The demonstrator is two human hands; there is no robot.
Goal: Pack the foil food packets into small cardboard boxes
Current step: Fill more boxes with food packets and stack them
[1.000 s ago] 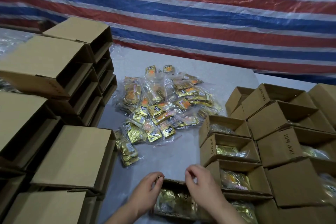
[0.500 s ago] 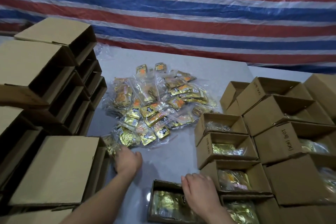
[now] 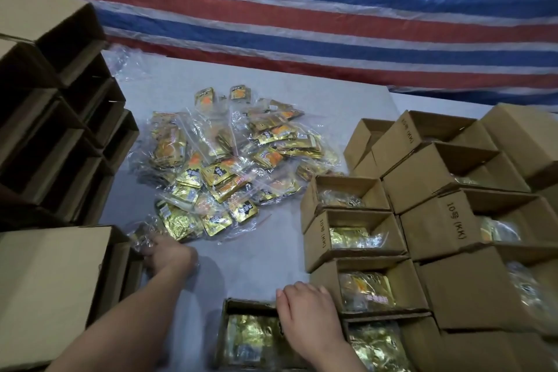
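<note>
A heap of gold foil packets in clear bags [image 3: 229, 166] lies mid-table. My left hand [image 3: 169, 255] reaches to the heap's near-left edge and grips a clear bag of packets [image 3: 145, 234] beside a cardboard box. My right hand [image 3: 308, 309] rests with curled fingers on the far right rim of a small open box [image 3: 241, 306] at the near edge; gold packets [image 3: 250, 338] fill it.
Empty open boxes [image 3: 69, 136] are stacked on their sides at the left. Filled open boxes [image 3: 353, 238] stand in rows at the right, some stacked. A grey table surface [image 3: 256, 257] shows between them. A striped tarp [image 3: 332, 15] hangs behind.
My left hand left the near box and went out to the left edge of the heap, where it took hold of a bag. The right hand stayed on the box rim.
</note>
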